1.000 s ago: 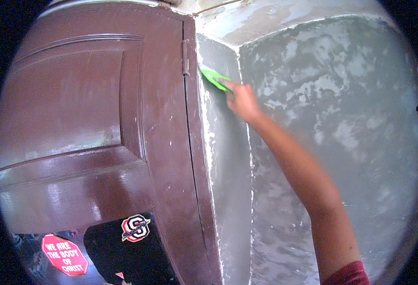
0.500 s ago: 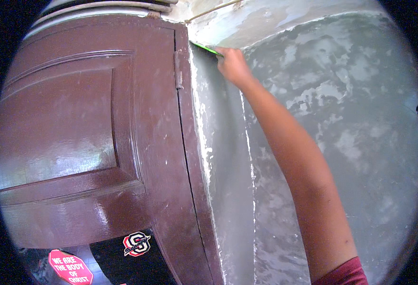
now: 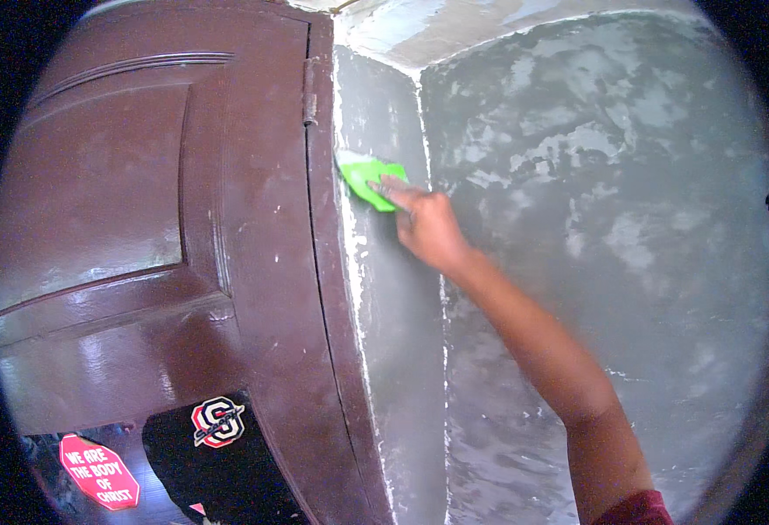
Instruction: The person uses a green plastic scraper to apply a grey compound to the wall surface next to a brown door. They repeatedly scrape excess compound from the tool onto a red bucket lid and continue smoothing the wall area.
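Note:
My right hand [image 3: 430, 226] is closed on a bright green plastic putty spreader [image 3: 365, 182], with fingers laid along its face. White filler shows on the blade's upper edge. The blade meets the narrow grey wall strip [image 3: 398, 297] beside the brown door frame [image 3: 347, 350], close to the white, ragged line of filler along the frame. Whitish smears mark my fingers. My left hand is out of view.
A brown panelled wooden door [image 3: 262, 201] with a hinge [image 3: 311, 92] fills the left, bearing a red octagonal sticker [image 3: 100, 472] and a round-edged logo sticker [image 3: 219, 422]. A patchy grey wall [image 3: 621, 219] spreads to the right. Above is the whitish ceiling [image 3: 481, 31].
My right hand has brought the spreader down from the top corner along the door frame, and the blade's face now shows. The view has shifted slightly.

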A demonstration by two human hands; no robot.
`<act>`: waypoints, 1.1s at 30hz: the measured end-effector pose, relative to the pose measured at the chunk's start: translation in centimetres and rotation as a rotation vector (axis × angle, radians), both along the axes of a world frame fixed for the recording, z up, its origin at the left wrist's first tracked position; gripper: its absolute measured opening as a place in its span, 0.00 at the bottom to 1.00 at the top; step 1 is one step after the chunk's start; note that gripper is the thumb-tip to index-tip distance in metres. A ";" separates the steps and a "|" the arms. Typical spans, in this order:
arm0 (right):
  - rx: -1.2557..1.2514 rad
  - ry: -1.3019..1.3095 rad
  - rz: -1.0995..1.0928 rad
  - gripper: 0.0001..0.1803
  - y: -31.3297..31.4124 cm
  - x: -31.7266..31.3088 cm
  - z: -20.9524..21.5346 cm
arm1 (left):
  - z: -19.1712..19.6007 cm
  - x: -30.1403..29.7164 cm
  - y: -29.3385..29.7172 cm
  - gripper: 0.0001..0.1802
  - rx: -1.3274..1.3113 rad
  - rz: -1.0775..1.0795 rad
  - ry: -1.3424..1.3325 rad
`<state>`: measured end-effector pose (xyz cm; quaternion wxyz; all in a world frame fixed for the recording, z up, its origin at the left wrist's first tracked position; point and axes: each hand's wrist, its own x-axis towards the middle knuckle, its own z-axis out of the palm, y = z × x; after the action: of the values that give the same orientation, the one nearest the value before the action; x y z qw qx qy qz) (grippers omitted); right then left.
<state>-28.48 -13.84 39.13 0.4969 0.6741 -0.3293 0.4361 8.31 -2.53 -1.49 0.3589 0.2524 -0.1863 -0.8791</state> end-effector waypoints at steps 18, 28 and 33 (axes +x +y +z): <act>-0.225 -0.282 -0.048 0.19 0.9 -1.9 13.8 | 1.0 -0.2 1.3 0.12 -0.180 -0.124 0.077; -0.014 -0.315 -0.196 0.32 -2.3 -4.0 9.1 | -2.4 3.0 1.5 0.14 0.013 0.050 -0.078; -0.111 -0.077 -0.169 0.34 -1.6 -1.9 -3.5 | -1.5 2.3 2.0 0.13 -0.056 -0.019 -0.075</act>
<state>-30.41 -15.47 35.65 0.5554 0.5981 -0.3792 0.4360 10.57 -0.57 -3.04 0.3503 0.2736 -0.2263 -0.8667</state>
